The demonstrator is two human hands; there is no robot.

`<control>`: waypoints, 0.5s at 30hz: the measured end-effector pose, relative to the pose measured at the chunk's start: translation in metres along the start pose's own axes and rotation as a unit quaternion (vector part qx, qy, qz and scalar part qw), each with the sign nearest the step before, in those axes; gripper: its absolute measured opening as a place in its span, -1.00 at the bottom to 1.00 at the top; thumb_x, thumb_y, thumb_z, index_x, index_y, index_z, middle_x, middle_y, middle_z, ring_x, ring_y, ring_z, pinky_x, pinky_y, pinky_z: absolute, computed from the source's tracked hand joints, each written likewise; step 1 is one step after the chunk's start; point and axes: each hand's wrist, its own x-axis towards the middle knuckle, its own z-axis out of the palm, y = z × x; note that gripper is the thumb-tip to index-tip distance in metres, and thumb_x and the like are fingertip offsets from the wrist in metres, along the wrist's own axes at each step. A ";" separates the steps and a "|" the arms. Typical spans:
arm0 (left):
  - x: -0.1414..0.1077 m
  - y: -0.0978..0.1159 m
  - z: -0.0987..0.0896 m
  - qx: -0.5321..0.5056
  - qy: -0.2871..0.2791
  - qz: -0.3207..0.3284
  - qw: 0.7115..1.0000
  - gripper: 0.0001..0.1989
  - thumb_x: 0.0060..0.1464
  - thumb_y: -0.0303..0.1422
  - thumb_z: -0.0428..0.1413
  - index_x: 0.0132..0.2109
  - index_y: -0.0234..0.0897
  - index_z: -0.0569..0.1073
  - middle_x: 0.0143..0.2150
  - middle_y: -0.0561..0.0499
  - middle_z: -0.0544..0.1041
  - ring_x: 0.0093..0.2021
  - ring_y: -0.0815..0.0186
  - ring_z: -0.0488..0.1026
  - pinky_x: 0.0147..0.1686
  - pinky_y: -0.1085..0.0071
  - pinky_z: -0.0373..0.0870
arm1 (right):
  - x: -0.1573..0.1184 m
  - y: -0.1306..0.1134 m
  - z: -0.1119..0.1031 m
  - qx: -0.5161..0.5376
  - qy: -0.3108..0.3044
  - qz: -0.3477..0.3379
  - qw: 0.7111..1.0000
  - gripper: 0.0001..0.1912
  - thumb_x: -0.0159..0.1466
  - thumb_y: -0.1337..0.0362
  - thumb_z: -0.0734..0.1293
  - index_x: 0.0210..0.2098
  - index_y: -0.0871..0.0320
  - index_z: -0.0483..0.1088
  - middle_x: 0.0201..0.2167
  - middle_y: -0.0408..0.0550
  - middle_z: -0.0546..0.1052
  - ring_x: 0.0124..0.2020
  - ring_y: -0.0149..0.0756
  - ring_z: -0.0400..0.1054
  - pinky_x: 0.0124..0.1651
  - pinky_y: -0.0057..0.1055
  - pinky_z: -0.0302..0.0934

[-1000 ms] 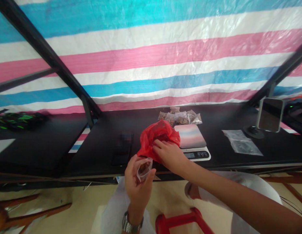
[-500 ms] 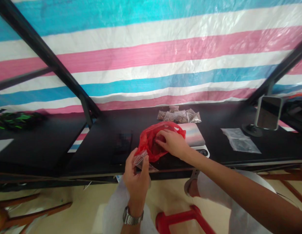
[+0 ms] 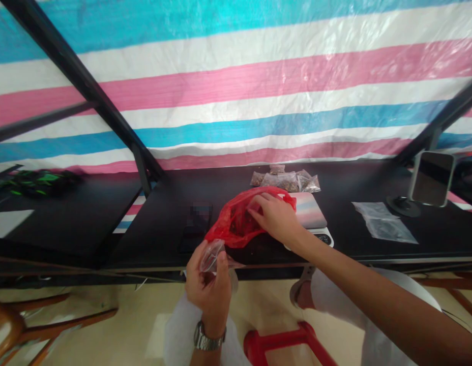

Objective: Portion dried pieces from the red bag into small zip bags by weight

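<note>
My left hand (image 3: 209, 279), with a metal watch on its wrist, pinches a small clear plastic bag (image 3: 212, 255) near the table's front edge. The bag's mouth gapes between thumb and fingers. Right beside it lies a red plastic bag (image 3: 236, 236), open at the top, with dark brownish contents. My right hand (image 3: 276, 213) reaches into the red bag from the right, fingers curled over the contents; what the fingertips hold is hidden. Behind the red bag sits a white digital scale (image 3: 329, 239) with a shiny flat lid or tray (image 3: 310, 211) on it.
Several filled clear packets (image 3: 284, 180) are piled at the back of the black table (image 3: 228, 175). Flat clear bags (image 3: 388, 226) lie to the right, near a phone on a stand (image 3: 432, 178). A dark flat object (image 3: 196, 223) lies left. A red stool (image 3: 282, 345) stands below.
The red bag's left side now stretches down to the clear bag, and its opening looks flatter. The clear bag's mouth is wider. My left hand has shifted slightly left.
</note>
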 end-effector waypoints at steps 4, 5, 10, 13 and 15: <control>0.004 0.002 0.003 -0.014 -0.019 -0.046 0.999 -0.61 0.18 -0.22 0.35 0.10 -0.25 0.58 -0.06 -0.08 0.70 -0.20 0.27 0.70 -0.19 0.40 0.65 | 0.000 -0.019 0.003 0.055 -0.004 -0.064 0.996 -0.81 0.50 0.15 0.34 -0.01 0.07 0.55 0.03 -0.03 0.64 -0.06 -0.20 0.57 -0.10 -0.38 0.29; 0.005 0.003 0.005 -0.019 -0.020 -0.065 0.998 -0.60 0.18 -0.19 0.36 0.09 -0.25 0.58 -0.06 -0.08 0.70 -0.20 0.27 0.70 -0.18 0.39 0.65 | 0.000 -0.024 0.005 0.050 -0.019 -0.068 0.996 -0.82 0.50 0.17 0.35 -0.01 0.07 0.55 0.02 -0.03 0.64 -0.08 -0.20 0.57 -0.12 -0.38 0.28; 0.011 0.005 0.013 -0.060 -0.059 -0.182 0.980 -0.52 0.18 -0.05 0.34 0.10 -0.26 0.55 -0.10 -0.10 0.71 -0.21 0.24 0.70 -0.20 0.39 0.63 | 0.005 -0.028 0.021 0.030 -0.049 -0.051 0.997 -0.85 0.48 0.27 0.34 -0.03 0.08 0.55 0.01 0.00 0.64 -0.09 -0.17 0.58 -0.16 -0.38 0.29; 0.014 -0.002 0.017 -0.088 -0.077 -0.227 0.967 -0.47 0.17 0.01 0.32 0.10 -0.27 0.53 -0.11 -0.13 0.72 -0.19 0.21 0.71 -0.18 0.35 0.62 | 0.008 -0.024 0.027 0.059 -0.046 -0.040 0.996 -0.86 0.45 0.29 0.37 -0.04 0.09 0.57 0.00 0.00 0.64 -0.08 -0.17 0.58 -0.14 -0.37 0.30; 0.016 -0.008 0.021 -0.109 -0.068 -0.249 0.960 -0.46 0.16 0.03 0.32 0.08 -0.27 0.52 -0.16 -0.11 0.72 -0.22 0.23 0.70 -0.18 0.35 0.61 | 0.011 -0.024 0.031 0.099 -0.045 -0.023 0.994 -0.88 0.41 0.33 0.41 -0.07 0.12 0.57 -0.06 -0.01 0.66 -0.10 -0.19 0.57 -0.13 -0.38 0.29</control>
